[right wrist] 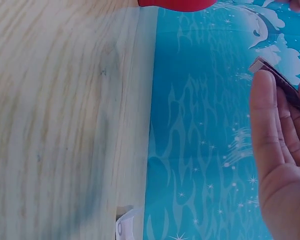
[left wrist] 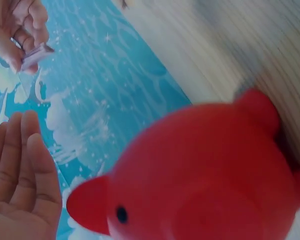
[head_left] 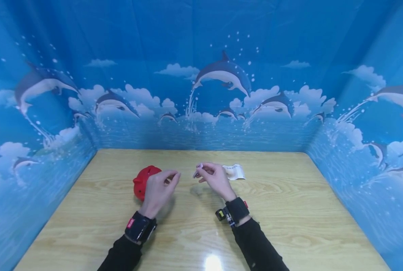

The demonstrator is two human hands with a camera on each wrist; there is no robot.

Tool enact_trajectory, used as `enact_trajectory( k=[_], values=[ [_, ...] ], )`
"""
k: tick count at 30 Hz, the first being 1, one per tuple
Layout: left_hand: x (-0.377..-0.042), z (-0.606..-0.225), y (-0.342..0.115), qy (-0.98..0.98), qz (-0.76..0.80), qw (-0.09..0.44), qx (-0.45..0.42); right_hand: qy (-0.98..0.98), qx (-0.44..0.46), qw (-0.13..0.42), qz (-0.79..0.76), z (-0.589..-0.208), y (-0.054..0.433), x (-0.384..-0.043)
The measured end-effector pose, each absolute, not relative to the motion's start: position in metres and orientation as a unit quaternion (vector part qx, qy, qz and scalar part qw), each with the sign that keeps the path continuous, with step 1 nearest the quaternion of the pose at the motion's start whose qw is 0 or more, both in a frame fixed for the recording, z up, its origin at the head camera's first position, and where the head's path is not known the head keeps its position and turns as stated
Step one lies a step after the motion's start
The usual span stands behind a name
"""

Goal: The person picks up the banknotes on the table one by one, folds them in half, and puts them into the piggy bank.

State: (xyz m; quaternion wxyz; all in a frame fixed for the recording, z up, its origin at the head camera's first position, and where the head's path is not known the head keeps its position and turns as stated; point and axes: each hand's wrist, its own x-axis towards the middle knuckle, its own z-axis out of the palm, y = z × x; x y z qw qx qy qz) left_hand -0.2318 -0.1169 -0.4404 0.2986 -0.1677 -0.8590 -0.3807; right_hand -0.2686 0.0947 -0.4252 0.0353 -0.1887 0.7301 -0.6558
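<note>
One "1" tag at right hand wristband.

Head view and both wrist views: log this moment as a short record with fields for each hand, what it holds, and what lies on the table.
Setting: wooden table walled in by a blue dolphin-print backdrop
Left hand: raised just in front of the red piggy bank, fingers loosely straight, holding nothing
Right hand: pinches a small folded banknote between thumb and fingers
Red piggy bank: stands on the table, ears and one eye clear in the left wrist view
Also on table: a pale banknote beyond the right hand
</note>
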Motion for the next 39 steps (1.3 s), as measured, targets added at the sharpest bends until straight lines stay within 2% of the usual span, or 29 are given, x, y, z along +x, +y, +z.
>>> enact_trajectory(
  k=[3,8,17,25,34,39],
  values=[
    [-0.232,-0.439,-0.124,-0.852,-0.374,0.325,-0.17,0.731,-0.19,0.033,-0.655,-0.425,0.093,-0.268],
    [-0.236,-0.436,-0.139,-0.853,-0.361,0.325,-0.192,0.736,-0.194,0.025,-0.648,-0.426,0.09,-0.266],
    [-0.239,-0.431,-0.16,-0.883,-0.337,0.255,-0.202,0.75,-0.207,0.027,-0.628,-0.426,0.082,-0.261],
    [-0.24,-0.429,-0.175,-0.904,-0.341,0.206,-0.156,0.743,-0.226,0.034,-0.629,-0.43,0.07,-0.259],
    [-0.245,-0.432,-0.207,-0.906,-0.4,0.112,-0.08,0.746,-0.223,0.03,-0.627,-0.433,0.055,-0.253],
    [-0.251,-0.436,-0.218,-0.906,-0.407,0.09,-0.076,0.747,-0.234,0.018,-0.622,-0.431,0.05,-0.252]
  ],
)
